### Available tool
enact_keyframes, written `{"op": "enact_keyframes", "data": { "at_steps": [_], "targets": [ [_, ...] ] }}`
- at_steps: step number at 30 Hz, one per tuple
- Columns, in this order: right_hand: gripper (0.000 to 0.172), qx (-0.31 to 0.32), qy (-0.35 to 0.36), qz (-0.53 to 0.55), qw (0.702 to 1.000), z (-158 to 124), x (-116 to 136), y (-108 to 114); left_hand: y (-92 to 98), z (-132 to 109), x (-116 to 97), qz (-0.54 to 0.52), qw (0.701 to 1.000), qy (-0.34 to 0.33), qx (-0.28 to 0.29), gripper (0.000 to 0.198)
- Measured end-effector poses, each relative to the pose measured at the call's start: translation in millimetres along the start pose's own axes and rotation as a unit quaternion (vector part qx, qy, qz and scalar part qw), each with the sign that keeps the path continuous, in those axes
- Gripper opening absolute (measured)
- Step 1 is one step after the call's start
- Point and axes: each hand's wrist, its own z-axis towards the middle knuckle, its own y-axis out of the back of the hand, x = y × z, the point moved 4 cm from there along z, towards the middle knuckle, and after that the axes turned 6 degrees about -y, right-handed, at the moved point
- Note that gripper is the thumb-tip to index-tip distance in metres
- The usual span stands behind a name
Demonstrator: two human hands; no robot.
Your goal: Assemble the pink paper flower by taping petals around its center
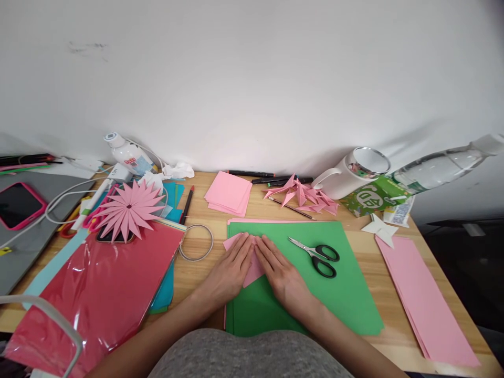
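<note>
A small pink paper (255, 270), partly covered by my hands, lies on the green sheets (315, 307). My left hand (235, 262) presses flat on its left part, fingers together and stretched forward. My right hand (279, 268) rests on its right part, with the fingertips of both hands nearly meeting at the top. How the paper is folded under the fingers is hidden. Scissors with black handles (317, 255) lie on the green sheets to the right of my right hand. Behind the sheets sits a stack of pink squares (228, 191).
Folded pink pieces (305, 197), a white mug (346, 176) and a clear bottle (444, 168) stand or lie at the back right. Pink strips (429, 302) are at the right. A pink paper star (129, 206) rests above a red packet (102, 283) at the left.
</note>
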Motion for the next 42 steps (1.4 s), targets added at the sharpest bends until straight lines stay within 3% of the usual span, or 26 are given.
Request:
{"op": "enact_keyframes", "data": {
  "at_steps": [4, 9, 17, 30, 35, 42],
  "targets": [
    [0.057, 0.0, -0.005, 0.019, 1.0, -3.3, -3.1, -2.4, -0.2, 0.6, 0.0, 0.001, 1.0, 0.0, 0.024, 0.047],
    [0.062, -0.048, -0.049, 0.025, 0.997, -15.0, -15.9, -8.7, -2.1, -1.8, 1.4, -0.013, 0.999, 0.005, 0.033, 0.05],
    [0.052, -0.053, -0.107, 0.003, 0.993, -14.7, -18.9, -5.4, -4.2, -2.5, 2.8, -0.044, 0.998, 0.01, 0.037, 0.055],
    [0.051, -0.039, -0.094, 0.009, 0.995, -11.1, -13.8, -2.1, -3.9, -2.8, 1.4, -0.04, 0.999, 0.0, 0.017, 0.054],
    [0.048, -0.007, -0.097, -0.018, 0.995, -11.3, -10.4, -3.3, -4.7, -2.9, 1.7, -0.039, 0.999, 0.004, 0.016, 0.053],
    [0.045, -0.019, -0.095, -0.062, 0.993, -6.5, -3.7, -1.6, -7.0, -3.4, 1.4, -0.029, 0.999, 0.007, 0.013, 0.05]
  ]
}}
